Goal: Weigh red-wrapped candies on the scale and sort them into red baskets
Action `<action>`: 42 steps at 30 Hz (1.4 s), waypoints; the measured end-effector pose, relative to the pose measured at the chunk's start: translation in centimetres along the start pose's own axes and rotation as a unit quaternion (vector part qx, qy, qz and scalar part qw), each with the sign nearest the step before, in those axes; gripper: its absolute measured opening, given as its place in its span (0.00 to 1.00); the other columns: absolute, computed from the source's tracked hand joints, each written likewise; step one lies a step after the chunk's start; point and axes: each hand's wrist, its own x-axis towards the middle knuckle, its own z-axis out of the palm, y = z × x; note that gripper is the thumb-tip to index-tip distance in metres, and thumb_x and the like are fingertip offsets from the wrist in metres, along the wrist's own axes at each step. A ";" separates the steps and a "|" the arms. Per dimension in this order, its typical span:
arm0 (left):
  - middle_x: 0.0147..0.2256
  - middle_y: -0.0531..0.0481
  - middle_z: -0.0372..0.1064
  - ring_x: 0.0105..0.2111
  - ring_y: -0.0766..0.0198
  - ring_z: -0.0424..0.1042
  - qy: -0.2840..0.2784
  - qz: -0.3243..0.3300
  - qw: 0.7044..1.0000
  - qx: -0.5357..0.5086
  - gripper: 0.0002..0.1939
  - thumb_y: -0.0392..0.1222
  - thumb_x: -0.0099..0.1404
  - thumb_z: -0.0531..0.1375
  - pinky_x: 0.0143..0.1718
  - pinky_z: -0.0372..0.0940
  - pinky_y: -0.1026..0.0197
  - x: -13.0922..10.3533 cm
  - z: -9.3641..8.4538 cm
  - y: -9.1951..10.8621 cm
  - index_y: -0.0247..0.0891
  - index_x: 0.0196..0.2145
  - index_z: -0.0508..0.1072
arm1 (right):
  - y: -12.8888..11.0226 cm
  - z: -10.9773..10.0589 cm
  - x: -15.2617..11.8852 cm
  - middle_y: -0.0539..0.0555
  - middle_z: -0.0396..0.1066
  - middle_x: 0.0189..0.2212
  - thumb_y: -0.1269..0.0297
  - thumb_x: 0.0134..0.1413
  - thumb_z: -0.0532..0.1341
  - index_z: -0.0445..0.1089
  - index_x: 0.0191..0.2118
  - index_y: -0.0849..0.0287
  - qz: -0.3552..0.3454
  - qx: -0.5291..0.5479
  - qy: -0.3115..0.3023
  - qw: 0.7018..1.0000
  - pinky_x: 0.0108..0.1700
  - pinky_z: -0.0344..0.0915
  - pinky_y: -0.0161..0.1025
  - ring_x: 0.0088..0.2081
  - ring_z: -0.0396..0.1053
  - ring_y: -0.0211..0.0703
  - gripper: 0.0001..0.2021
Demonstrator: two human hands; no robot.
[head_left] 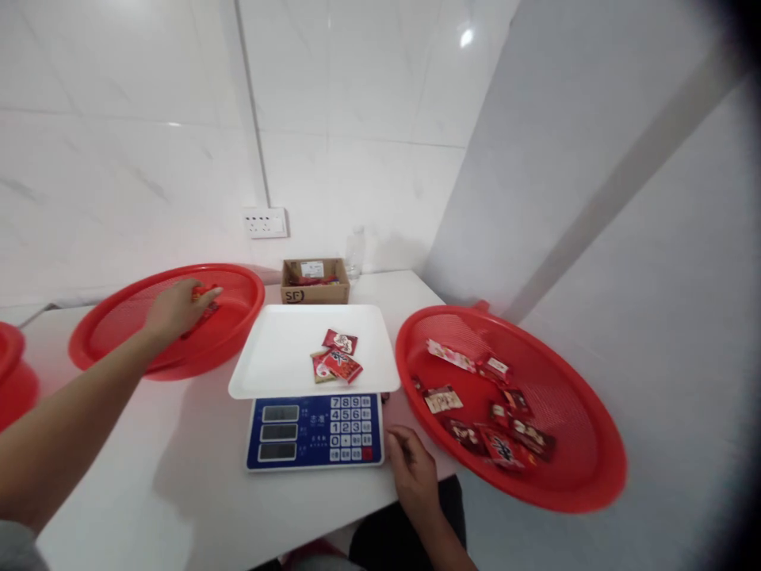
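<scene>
My left hand (177,308) reaches over the left red basket (241,297), its fingers closed on a small red packet (205,292). Some of that packet is hidden behind the fingers. My right hand (411,468) rests by the right edge of a blue-and-white digital scale (316,432), loosely closed, with nothing visible in it. On the scale's white tray (270,349) lie several small wrapped snack packets (340,366), red and cream, partly overlapping. The scale's displays look blank.
A larger red basket (586,476) on the right, tilted, contains several snack packets (505,448). Behind the scale stand a small cardboard box (315,295) with packets inside and a clear plastic bottle (355,252). Another red basket (15,381) shows at the far left.
</scene>
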 end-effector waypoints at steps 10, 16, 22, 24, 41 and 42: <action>0.49 0.42 0.63 0.51 0.47 0.61 -0.048 0.184 0.981 -0.019 0.25 0.57 0.65 0.45 0.51 0.58 0.49 -1.9 2.8 3.3 0.33 0.46 0.66 | 0.1 0.1 -0.1 0.54 0.73 0.30 0.61 0.55 0.55 0.70 0.36 0.61 0.007 0.003 -0.014 1.000 0.34 0.67 0.32 0.32 0.71 0.40 0.10; 0.59 0.40 0.51 0.59 0.54 0.51 -0.167 0.399 0.898 -0.081 0.32 0.61 0.63 0.46 0.58 0.50 0.53 -6.1 6.1 10.0 0.36 0.56 0.58 | 0.2 0.1 -0.1 0.55 0.73 0.30 0.58 0.55 0.55 0.70 0.35 0.61 0.016 0.002 -0.016 1.000 0.34 0.67 0.32 0.32 0.71 0.41 0.12; 0.60 0.36 0.50 0.61 0.47 0.46 -0.211 0.483 0.849 -0.035 0.40 0.65 0.59 0.50 0.59 0.44 0.48 -7.8 8.4 14.0 0.34 0.60 0.52 | 0.3 0.2 0.0 0.56 0.73 0.30 0.56 0.55 0.55 0.70 0.35 0.60 0.011 0.006 -0.019 1.000 0.34 0.68 0.32 0.32 0.72 0.42 0.13; 0.56 0.36 0.57 0.57 0.48 0.55 -0.184 0.503 0.844 -0.022 0.38 0.65 0.59 0.50 0.57 0.49 0.50 -7.8 8.8 14.7 0.34 0.57 0.57 | 0.5 0.2 0.0 0.55 0.73 0.30 0.56 0.55 0.55 0.71 0.34 0.60 0.009 0.005 -0.020 1.000 0.33 0.68 0.31 0.32 0.71 0.42 0.13; 0.41 0.47 0.67 0.34 0.56 0.71 -0.123 0.426 0.896 0.011 0.26 0.63 0.61 0.50 0.30 0.61 0.59 -6.4 9.6 16.1 0.38 0.42 0.65 | 0.9 0.1 0.0 0.56 0.73 0.31 0.55 0.55 0.55 0.71 0.35 0.60 0.005 0.016 -0.025 1.000 0.33 0.68 0.31 0.32 0.72 0.43 0.14; 0.41 0.47 0.67 0.34 0.57 0.71 -0.119 0.418 0.901 0.007 0.25 0.63 0.61 0.50 0.30 0.61 0.59 -6.2 9.4 15.9 0.38 0.42 0.65 | 0.9 0.1 0.0 0.57 0.73 0.31 0.55 0.55 0.55 0.71 0.35 0.60 0.005 0.017 -0.025 1.000 0.33 0.68 0.31 0.32 0.72 0.43 0.14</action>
